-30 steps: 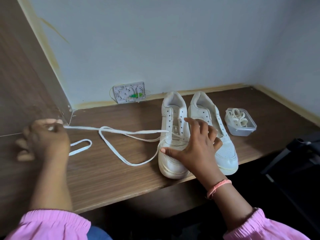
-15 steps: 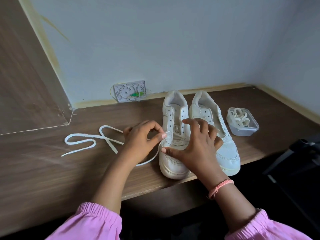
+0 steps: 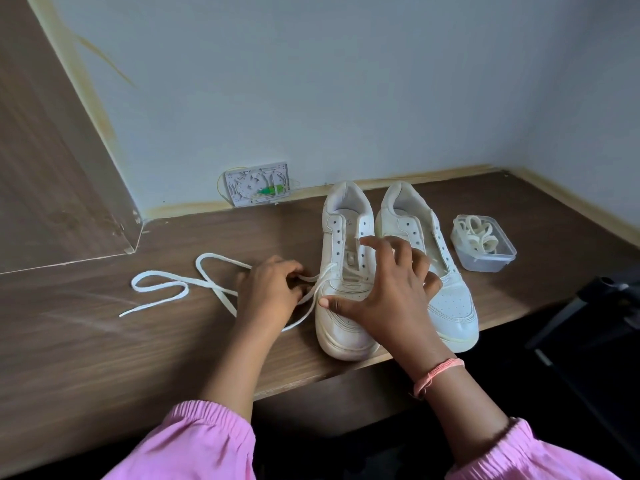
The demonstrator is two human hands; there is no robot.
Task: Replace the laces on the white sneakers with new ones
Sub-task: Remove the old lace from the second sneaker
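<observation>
Two white sneakers stand side by side on the wooden desk, toes toward me. The left sneaker (image 3: 341, 271) still carries a white lace (image 3: 162, 285) through its lowest eyelets; most of that lace lies looped on the desk to the left. My left hand (image 3: 268, 294) pinches the lace close beside the shoe. My right hand (image 3: 384, 292) rests spread over the left sneaker's front, thumb on its side, fingers over the tongue. The right sneaker (image 3: 446, 292) has bare eyelets.
A small clear plastic tub (image 3: 485, 261) holding coiled white laces sits right of the shoes. A white wall plate with a green part (image 3: 257, 184) is at the back. The desk's front edge (image 3: 311, 379) runs just under the toes. A dark chair (image 3: 595, 306) stands at the right.
My left hand pulled the lace out far to the left, let it fall on the desk, then came back to the shoe and took the lace there. My right hand stayed on the sneaker.
</observation>
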